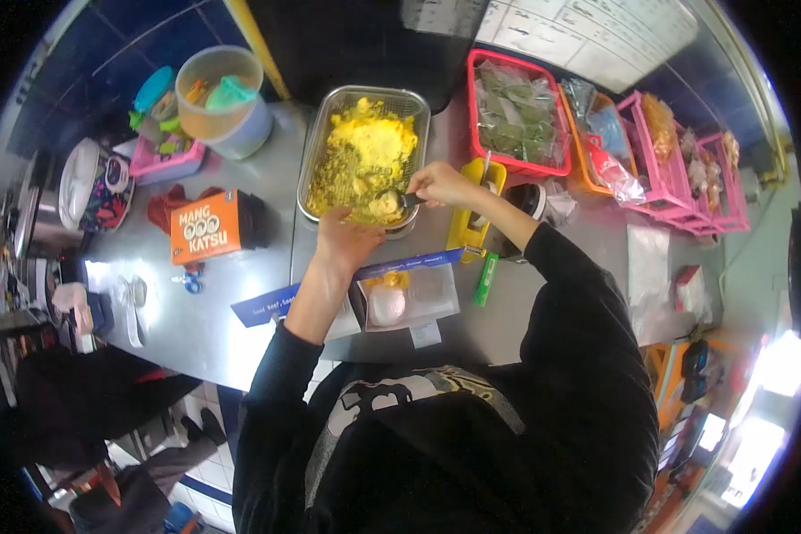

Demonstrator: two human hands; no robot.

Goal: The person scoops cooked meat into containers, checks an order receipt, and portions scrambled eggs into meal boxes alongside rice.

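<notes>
A metal tray (423,142) holds yellow scrambled egg (369,142), with a darker, greenish-brown mix over its left and near parts. My right hand (443,185) is closed around the handle of a black spoon (408,201), whose head carries some of the food at the tray's near right corner. At the near rim, my left hand (349,238) grips the tray, its fingertips partly hidden. Just below lies an open food box (427,307) with a blue printed lid flap (271,304). Inside the box is a pale white mound (387,305) beside a little yellow food.
A red basket (564,147) of bagged leaves and pink baskets (676,191) stand right. Beside the tray are a yellow dispenser (465,233) and a green stick-like item (486,279). Left are an orange box (206,230), a clear tub (240,133) and blue scissors (188,282).
</notes>
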